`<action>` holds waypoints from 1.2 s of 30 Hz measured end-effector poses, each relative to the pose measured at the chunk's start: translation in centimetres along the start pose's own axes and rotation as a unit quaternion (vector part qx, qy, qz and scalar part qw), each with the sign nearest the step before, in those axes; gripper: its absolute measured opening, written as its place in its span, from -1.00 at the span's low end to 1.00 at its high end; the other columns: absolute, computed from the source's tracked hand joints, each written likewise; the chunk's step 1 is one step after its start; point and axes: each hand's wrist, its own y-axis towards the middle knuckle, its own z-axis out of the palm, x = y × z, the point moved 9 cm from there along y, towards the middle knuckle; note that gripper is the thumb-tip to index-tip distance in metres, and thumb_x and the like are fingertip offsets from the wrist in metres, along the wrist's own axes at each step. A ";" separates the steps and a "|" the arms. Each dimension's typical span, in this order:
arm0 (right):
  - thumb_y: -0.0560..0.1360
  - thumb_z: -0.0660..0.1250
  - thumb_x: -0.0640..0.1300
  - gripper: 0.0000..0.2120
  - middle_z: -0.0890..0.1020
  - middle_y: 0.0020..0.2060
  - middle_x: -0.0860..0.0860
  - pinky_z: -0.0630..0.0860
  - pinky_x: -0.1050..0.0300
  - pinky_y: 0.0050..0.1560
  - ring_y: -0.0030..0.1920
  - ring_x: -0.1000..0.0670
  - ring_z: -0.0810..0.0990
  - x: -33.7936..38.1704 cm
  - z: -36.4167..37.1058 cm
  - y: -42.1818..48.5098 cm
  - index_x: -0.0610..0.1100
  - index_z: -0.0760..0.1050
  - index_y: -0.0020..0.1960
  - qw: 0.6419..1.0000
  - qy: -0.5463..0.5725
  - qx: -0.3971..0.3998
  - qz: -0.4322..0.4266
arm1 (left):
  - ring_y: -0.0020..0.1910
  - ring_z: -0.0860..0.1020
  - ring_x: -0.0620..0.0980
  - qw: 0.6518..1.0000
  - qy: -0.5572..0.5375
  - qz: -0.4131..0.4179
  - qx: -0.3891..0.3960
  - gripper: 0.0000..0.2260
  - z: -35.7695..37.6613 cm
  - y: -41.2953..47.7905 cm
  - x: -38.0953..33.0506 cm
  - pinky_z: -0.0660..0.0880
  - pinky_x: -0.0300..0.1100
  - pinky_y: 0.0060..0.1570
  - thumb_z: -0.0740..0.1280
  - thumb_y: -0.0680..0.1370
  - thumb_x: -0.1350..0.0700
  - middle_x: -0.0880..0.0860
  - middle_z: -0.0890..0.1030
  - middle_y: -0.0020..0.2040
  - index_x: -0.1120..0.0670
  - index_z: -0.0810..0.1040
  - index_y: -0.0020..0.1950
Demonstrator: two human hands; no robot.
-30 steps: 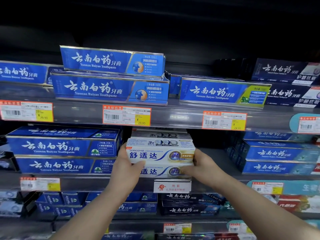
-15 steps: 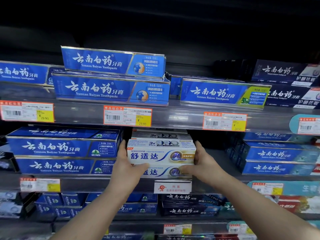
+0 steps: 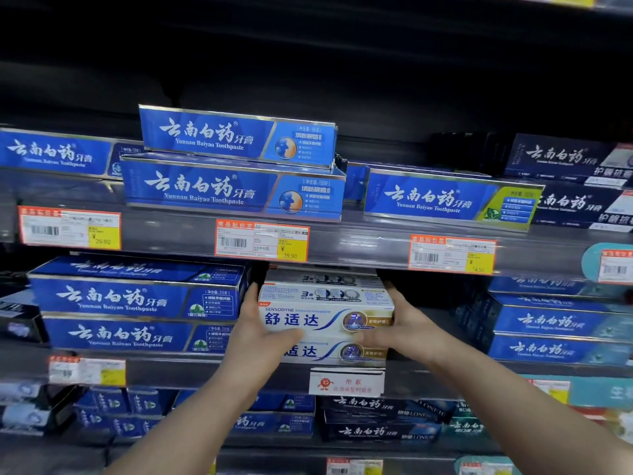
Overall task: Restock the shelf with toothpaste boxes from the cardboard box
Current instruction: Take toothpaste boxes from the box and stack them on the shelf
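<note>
A white Sensodyne toothpaste box (image 3: 325,311) lies on top of another white box (image 3: 335,353) on the middle shelf (image 3: 205,368). My left hand (image 3: 255,332) grips the upper box's left end, thumb across the lower front edge. My right hand (image 3: 399,329) grips its right end, fingers reaching over the top. A further white box (image 3: 322,277) shows behind the stack. The cardboard box is out of view.
Blue Yunnan Baiyao boxes (image 3: 137,298) stand stacked just left of the white stack, more blue boxes (image 3: 548,320) to the right across a dark gap. The upper shelf (image 3: 359,245) with orange price tags (image 3: 262,240) hangs close above. Lower shelves hold dark boxes (image 3: 383,418).
Both hands have kept their hold on the upper white box and edged it slightly deeper onto the stack. The camera has drifted a little.
</note>
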 end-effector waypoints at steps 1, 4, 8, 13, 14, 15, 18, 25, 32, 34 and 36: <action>0.22 0.57 -0.22 -0.26 0.66 0.02 0.05 0.55 0.13 0.09 0.02 0.06 0.64 0.0 -0.1 0.0 0.07 0.25 0.24 1.000 -0.002 -0.004 0.001 | 0.01 0.54 -0.19 1.000 -0.001 -0.001 -0.003 -0.21 -0.1 -0.1 0.0 0.41 -0.14 0.14 0.41 0.38 0.34 -0.19 0.57 0.02 -0.11 0.11 0.45; 0.28 0.52 -0.28 -0.26 0.64 0.03 0.03 0.57 0.25 -0.01 0.02 0.08 0.63 0.2 -0.2 -0.4 0.07 0.18 0.26 1.000 0.006 -0.007 -0.002 | 0.07 0.55 -0.09 1.000 0.014 -0.004 -0.005 -0.14 -0.2 -0.2 0.3 0.42 -0.10 0.19 0.43 0.36 0.31 -0.09 0.58 0.14 -0.14 0.02 0.48; 0.31 0.50 -0.29 -0.14 0.61 -0.03 0.12 0.54 0.39 -0.19 -0.06 0.20 0.59 0.6 -0.6 -1.2 0.05 0.05 0.40 1.000 0.006 -0.014 0.000 | 0.18 0.52 0.00 0.999 0.034 0.011 -0.006 -0.09 -0.2 -0.8 -0.2 0.42 -0.05 0.25 0.45 0.35 0.27 -0.01 0.50 0.30 -0.21 -0.03 0.47; 0.25 0.55 -0.16 0.12 0.39 0.36 0.02 0.45 0.15 0.23 0.28 0.03 0.44 0.3 -1.2 -1.9 -0.04 -0.18 0.50 0.998 -0.032 -0.041 0.018 | 0.32 0.42 0.03 0.996 0.069 0.062 0.013 -0.12 0.0 -1.8 -1.3 0.43 -0.04 0.27 0.44 0.38 0.20 -0.02 0.32 0.44 -0.33 -0.05 0.42; 0.23 0.56 -0.13 0.14 0.26 0.45 -0.01 0.37 0.07 0.34 0.39 0.00 0.33 0.3 -1.4 -2.2 -0.03 -0.19 0.50 0.998 -0.039 -0.047 0.021 | 0.36 0.39 0.03 0.995 0.071 0.075 0.015 -0.14 -0.1 -2.1 -1.7 0.42 -0.03 0.28 0.44 0.39 0.19 -0.04 0.29 0.46 -0.33 -0.04 0.42; 0.23 0.56 -0.11 0.13 0.17 0.49 -0.02 0.30 0.05 0.39 0.44 -0.01 0.24 0.6 -1.5 -2.6 -0.02 -0.19 0.50 0.998 -0.041 -0.051 0.021 | 0.38 0.35 0.01 0.994 0.072 0.087 0.014 -0.16 -0.2 -2.5 -2.0 0.40 -0.03 0.30 0.43 0.40 0.19 -0.07 0.26 0.47 -0.32 -0.02 0.42; 0.28 0.53 -0.11 0.05 0.12 0.50 -0.03 0.21 0.10 0.40 0.48 -0.01 0.14 1.3 -1.9 -3.9 -0.03 -0.12 0.51 0.996 -0.059 -0.074 0.000 | 0.37 0.30 -0.09 0.987 0.084 0.133 -0.018 -0.28 -1.2 -3.8 -3.6 0.30 -0.12 0.32 0.40 0.43 0.19 -0.11 0.25 0.45 -0.21 0.10 0.44; 0.40 0.43 -0.14 -0.27 0.29 0.43 0.01 0.19 0.22 0.38 0.42 0.08 0.23 2.6 -3.3 -8.7 -0.07 0.15 0.46 0.973 -0.151 -0.164 -0.068 | -0.05 0.50 -0.15 0.978 0.083 0.189 -0.009 -0.61 -1.7 -5.9 -4.3 0.42 -0.34 -0.18 0.39 0.44 0.26 -0.02 0.51 0.02 -0.15 0.42 0.12; 0.44 0.39 -0.07 -0.43 0.36 0.36 0.06 0.29 0.20 0.29 0.37 0.06 0.32 -1.0 -2.8 -14.1 0.02 0.26 0.39 0.954 -0.223 -0.202 -0.013 | -0.01 0.50 -0.10 0.971 0.147 0.154 0.106 -0.62 2.5 -8.0 0.7 0.41 -0.30 -0.10 0.43 0.41 0.21 -0.15 0.48 -0.02 -0.24 0.40 -0.05; 0.44 0.38 -0.07 -0.44 0.37 0.32 0.07 0.27 0.27 0.24 0.35 0.09 0.32 -2.1 -2.6 -15.4 0.02 0.26 0.39 0.951 -0.234 -0.201 0.006 | 0.06 0.46 -0.13 0.962 0.192 0.134 0.138 -0.68 3.7 -8.6 2.4 0.36 -0.31 -0.07 0.42 0.43 0.14 -0.20 0.41 0.00 -0.15 0.42 0.07; 0.45 0.38 -0.08 -0.49 0.39 0.26 0.10 0.22 0.38 0.16 0.27 0.17 0.33 -2.9 -2.6 -16.5 0.10 0.28 0.33 0.950 -0.237 -0.203 0.017 | 0.15 0.42 -0.12 0.949 0.234 0.124 0.169 -0.62 4.8 -8.9 3.6 0.36 -0.30 0.06 0.40 0.44 0.07 -0.15 0.38 0.07 -0.08 0.39 0.22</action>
